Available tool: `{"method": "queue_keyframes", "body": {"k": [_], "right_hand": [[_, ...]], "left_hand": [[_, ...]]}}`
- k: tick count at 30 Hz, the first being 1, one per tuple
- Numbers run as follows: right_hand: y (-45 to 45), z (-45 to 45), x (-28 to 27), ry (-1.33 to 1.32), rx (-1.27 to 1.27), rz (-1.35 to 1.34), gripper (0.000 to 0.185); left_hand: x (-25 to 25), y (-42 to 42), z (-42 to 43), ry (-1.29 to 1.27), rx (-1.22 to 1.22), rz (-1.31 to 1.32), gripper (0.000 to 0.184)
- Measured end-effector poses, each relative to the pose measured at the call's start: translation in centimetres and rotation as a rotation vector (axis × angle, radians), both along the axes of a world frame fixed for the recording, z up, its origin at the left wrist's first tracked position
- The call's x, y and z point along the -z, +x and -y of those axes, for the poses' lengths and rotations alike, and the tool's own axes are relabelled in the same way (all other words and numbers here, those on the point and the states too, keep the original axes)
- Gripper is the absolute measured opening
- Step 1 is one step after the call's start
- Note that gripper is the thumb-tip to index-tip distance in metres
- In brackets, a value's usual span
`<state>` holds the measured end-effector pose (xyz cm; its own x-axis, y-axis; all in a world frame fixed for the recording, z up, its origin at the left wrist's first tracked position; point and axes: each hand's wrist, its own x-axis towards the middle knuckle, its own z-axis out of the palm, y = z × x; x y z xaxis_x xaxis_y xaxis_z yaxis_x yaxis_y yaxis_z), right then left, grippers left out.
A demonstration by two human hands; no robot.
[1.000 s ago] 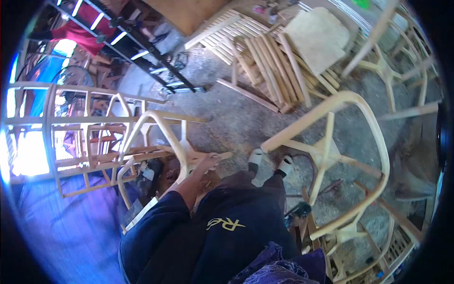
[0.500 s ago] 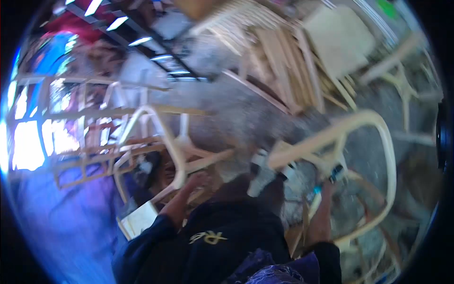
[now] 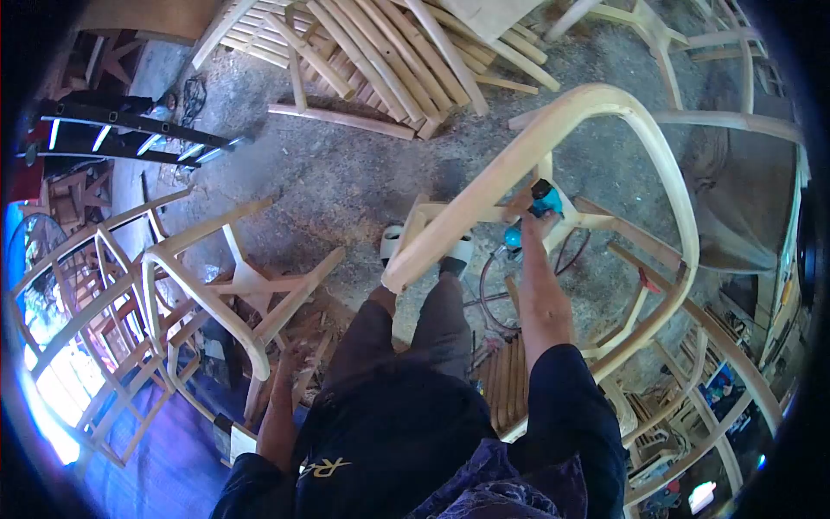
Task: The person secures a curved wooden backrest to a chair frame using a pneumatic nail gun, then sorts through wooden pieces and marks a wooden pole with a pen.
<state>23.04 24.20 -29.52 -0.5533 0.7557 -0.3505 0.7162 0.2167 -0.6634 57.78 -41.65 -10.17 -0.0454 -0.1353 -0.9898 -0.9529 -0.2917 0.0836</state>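
My right hand (image 3: 542, 225) is closed on a teal and black power tool (image 3: 546, 201), over the crosspieces of a pale wooden chair frame (image 3: 674, 177). The frame's long curved rail rises around the tool and ends above my feet. On the left, my left hand (image 3: 288, 365) hangs low beside a second curved chair frame (image 3: 207, 303). Its fingers are too dark and small to make out, so I cannot tell whether it touches the wood. A teal rounded part (image 3: 513, 237) shows just below the tool, near a dark reddish hose (image 3: 486, 298).
Stacked wooden slats (image 3: 380, 60) lie on the floor ahead. A black ladder (image 3: 130, 130) is at the upper left. More chair frames (image 3: 718, 337) crowd the right side, and a purple-blue sheet (image 3: 164, 450) covers the lower left. Bundled sticks (image 3: 503, 385) stand by my right leg.
My right hand has moved forward with the teal tool, now over the right frame's crosspieces. My left hand has drawn back lower. The view has shifted, with the slats now farther left.
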Motion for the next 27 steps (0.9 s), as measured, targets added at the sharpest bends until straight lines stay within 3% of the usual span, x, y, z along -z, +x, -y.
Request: {"method": "queue_keyframes", "body": {"k": [3,6,7,9,12,16,20,23,25,26,27], "right_hand": [[-0.7,-1.3,2.3,-0.154,0.047,-0.13,0.08],[0.1,-4.2,4.7,-0.258,0.04,-0.145,0.064],[0.2,-4.5,4.1,-0.32,0.045,-0.174,0.06],[0.4,-4.7,2.2,-0.266,-0.013,-0.226,0.047],[1.8,-2.7,-1.9,-0.257,-0.078,-0.265,0.029],[6.5,3.7,-12.1,-0.665,0.002,0.065,0.008],[14.6,7.3,-15.4,-0.951,0.009,0.111,0.013],[19.7,7.6,-15.8,-1.081,-0.022,0.099,0.022],[20.5,8.2,-18.7,-0.936,-0.15,0.193,0.024],[20.7,8.6,-20.1,-0.868,-0.212,0.242,0.025],[20.6,8.9,-20.9,-0.807,-0.189,0.25,0.026]], "left_hand": [[-1.5,-0.9,-0.3,-0.007,0.114,-0.128,0.037],[0.5,0.5,-0.1,-0.118,0.23,-0.114,0.042],[1.2,0.5,0.1,-0.134,0.438,-0.242,0.042],[1.1,-1.3,-1.2,-0.177,0.527,-0.248,0.044],[-2.4,-7.0,-4.6,-0.185,0.456,-0.236,0.046],[-5.6,-11.3,-4.8,-0.117,0.309,-0.348,0.056],[-1.9,-10.6,-0.9,-0.104,0.425,-0.496,0.057],[6.3,-7.7,3.4,-0.252,0.82,-1.211,0.054],[7.6,-7.2,4.1,-0.199,0.852,-1.103,0.065],[8.5,-7.2,4.5,-0.182,0.924,-1.028,0.064],[8.3,-8.0,4.4,-0.14,0.836,-0.893,0.061]]}}
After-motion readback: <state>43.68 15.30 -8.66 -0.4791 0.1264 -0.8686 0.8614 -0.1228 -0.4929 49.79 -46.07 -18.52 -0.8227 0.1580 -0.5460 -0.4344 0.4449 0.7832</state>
